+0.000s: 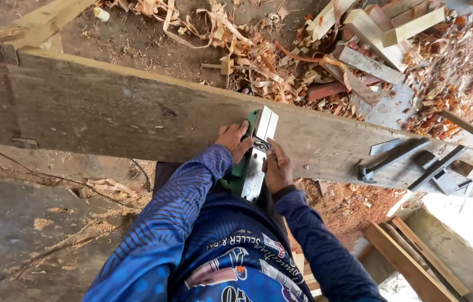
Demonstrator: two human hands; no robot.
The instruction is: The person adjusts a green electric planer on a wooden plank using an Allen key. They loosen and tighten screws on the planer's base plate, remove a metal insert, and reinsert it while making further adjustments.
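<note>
At the near edge of the long wooden beam (135, 117), a green and silver power planer (254, 162) lies pointing away from the person. The left hand (235, 141) and right hand (277, 168) both grip its sides, equally near.

Plank (107, 106) rough weathered wood; planer (256, 162) shiny metal, green plastic.
</note>
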